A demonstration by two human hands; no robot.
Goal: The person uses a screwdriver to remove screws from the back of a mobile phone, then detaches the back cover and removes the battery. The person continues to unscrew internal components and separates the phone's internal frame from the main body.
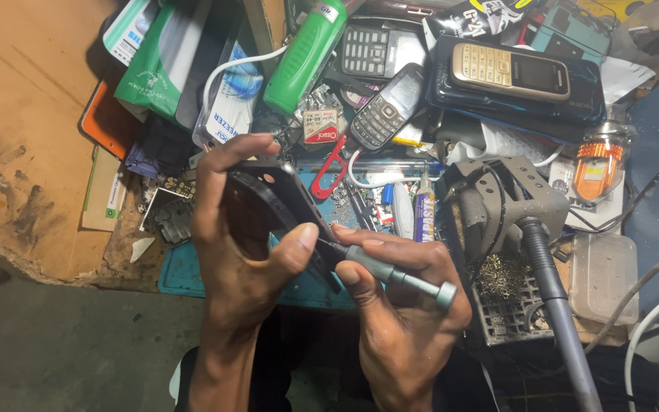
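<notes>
My left hand (239, 252) grips a dark smartphone body (284, 202), tilted on edge above the blue work mat (184, 271), thumb pressed on its lower side. In my right hand (402, 305) is a small metal precision screwdriver (394, 273); its tip meets the phone's edge just beside my left thumb. The handle's round end points right.
The bench behind is cluttered: a green bottle (304, 55), several keypad phones (387, 107), red snips (329, 172), tubes (423, 210), a grey soldering-iron stand (509, 202) with its hose, a clear plastic box (602, 275) and packets at the upper left. Bare floor lies lower left.
</notes>
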